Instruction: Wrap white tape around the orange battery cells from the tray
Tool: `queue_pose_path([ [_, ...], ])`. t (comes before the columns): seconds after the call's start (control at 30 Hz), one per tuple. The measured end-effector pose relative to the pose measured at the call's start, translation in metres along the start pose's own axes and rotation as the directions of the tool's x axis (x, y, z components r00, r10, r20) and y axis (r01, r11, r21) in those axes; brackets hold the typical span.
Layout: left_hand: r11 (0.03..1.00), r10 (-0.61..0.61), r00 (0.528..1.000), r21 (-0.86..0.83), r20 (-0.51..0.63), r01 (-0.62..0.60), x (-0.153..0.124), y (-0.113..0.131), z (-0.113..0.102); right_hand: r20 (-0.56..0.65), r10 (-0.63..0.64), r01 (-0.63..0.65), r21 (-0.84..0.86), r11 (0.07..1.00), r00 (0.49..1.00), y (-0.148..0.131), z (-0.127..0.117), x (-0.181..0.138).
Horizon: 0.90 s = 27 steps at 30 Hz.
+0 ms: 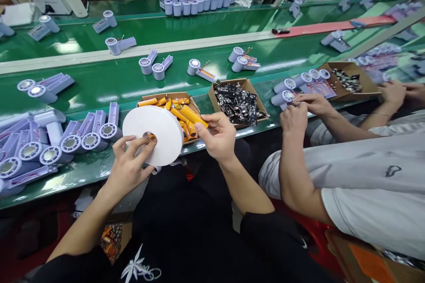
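Note:
My left hand [128,163] grips a large white roll of tape [151,119], fingers hooked into its centre hole. Between the thumb and fingers of my right hand [219,137] is an orange cylindrical battery [194,116], just right of the roll. Below it, more orange batteries [156,101] lie in a cardboard box [193,99], partly hidden behind the roll. Beside that box, to the right, stands a second cardboard box [215,108] heaped with black circuit boards [237,101].
Pale purple fan housings [71,143] crowd the bench at left; others [158,70] lie along the green conveyor [116,79]. At right, a co-worker's hands [299,110] handle parts near another box [365,86]. Further people sit across the line, behind a row of housings [194,6].

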<state>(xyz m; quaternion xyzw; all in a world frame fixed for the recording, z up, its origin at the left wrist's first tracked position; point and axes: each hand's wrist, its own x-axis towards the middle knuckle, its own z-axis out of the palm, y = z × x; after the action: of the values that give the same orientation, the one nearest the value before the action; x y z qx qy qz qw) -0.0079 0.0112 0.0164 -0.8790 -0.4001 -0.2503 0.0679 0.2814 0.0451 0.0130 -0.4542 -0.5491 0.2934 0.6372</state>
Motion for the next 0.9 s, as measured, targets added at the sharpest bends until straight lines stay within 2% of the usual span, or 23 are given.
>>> queue_pose_path([
  [0.1,0.998,0.055,0.997,0.009,0.047,-0.056,0.003,0.003,-0.001,-0.004,-0.01,0.01,-0.026,1.0,1.0,-0.003,0.005,-0.011],
  [0.2,0.994,0.1,0.991,0.034,0.088,-0.103,0.005,0.002,-0.002,0.028,0.04,-0.039,-0.051,0.998,0.999,0.002,0.008,-0.018],
  [0.3,0.985,0.142,0.984,0.085,0.112,-0.152,0.006,-0.006,-0.007,0.149,0.158,-0.161,0.006,0.987,0.976,0.005,0.0,-0.014],
  [0.37,0.972,0.183,0.975,0.126,0.126,-0.199,0.008,-0.015,-0.014,0.313,0.279,-0.316,0.073,0.946,0.908,0.0,-0.011,0.001],
  [0.43,0.955,0.224,0.965,0.164,0.138,-0.246,0.013,-0.024,-0.024,0.482,0.359,-0.45,0.084,0.889,0.799,-0.009,-0.023,0.022],
  [0.5,0.94,0.252,0.956,0.197,0.151,-0.279,0.02,-0.029,-0.032,0.571,0.386,-0.487,0.028,0.873,0.725,-0.02,-0.031,0.041],
  [0.53,0.936,0.257,0.955,0.209,0.147,-0.283,0.024,-0.029,-0.034,0.573,0.383,-0.471,0.004,0.882,0.724,-0.024,-0.031,0.046],
  [0.57,0.937,0.249,0.959,0.216,0.132,-0.273,0.028,-0.027,-0.034,0.545,0.369,-0.442,0.004,0.897,0.753,-0.026,-0.029,0.047],
  [0.6,0.943,0.231,0.967,0.22,0.104,-0.249,0.03,-0.023,-0.031,0.484,0.343,-0.41,0.038,0.911,0.805,-0.025,-0.023,0.043],
  [0.67,0.966,0.163,0.986,0.202,0.021,-0.164,0.028,-0.004,-0.017,0.271,0.29,-0.348,0.196,0.917,0.918,-0.019,-0.008,0.025],
  [0.7,0.978,0.119,0.993,0.172,-0.026,-0.113,0.023,0.009,-0.008,0.141,0.287,-0.317,0.285,0.905,0.947,-0.013,-0.002,0.012],
  [0.77,0.997,0.056,0.995,0.065,-0.079,-0.051,0.007,0.039,0.012,-0.07,0.317,-0.265,0.398,0.878,0.946,0.001,0.0,-0.007],
  [0.8,0.999,0.051,0.996,-0.004,-0.075,-0.051,-0.003,0.053,0.02,-0.145,0.321,-0.237,0.413,0.879,0.936,0.008,-0.006,-0.011],
  [0.87,0.988,0.074,0.997,-0.133,-0.017,-0.076,-0.02,0.071,0.027,-0.272,0.262,-0.148,0.379,0.914,0.926,0.018,-0.035,-0.004],
  [0.9,0.983,0.083,0.996,-0.168,0.025,-0.078,-0.023,0.072,0.026,-0.33,0.207,-0.087,0.343,0.935,0.921,0.022,-0.053,0.006],
])
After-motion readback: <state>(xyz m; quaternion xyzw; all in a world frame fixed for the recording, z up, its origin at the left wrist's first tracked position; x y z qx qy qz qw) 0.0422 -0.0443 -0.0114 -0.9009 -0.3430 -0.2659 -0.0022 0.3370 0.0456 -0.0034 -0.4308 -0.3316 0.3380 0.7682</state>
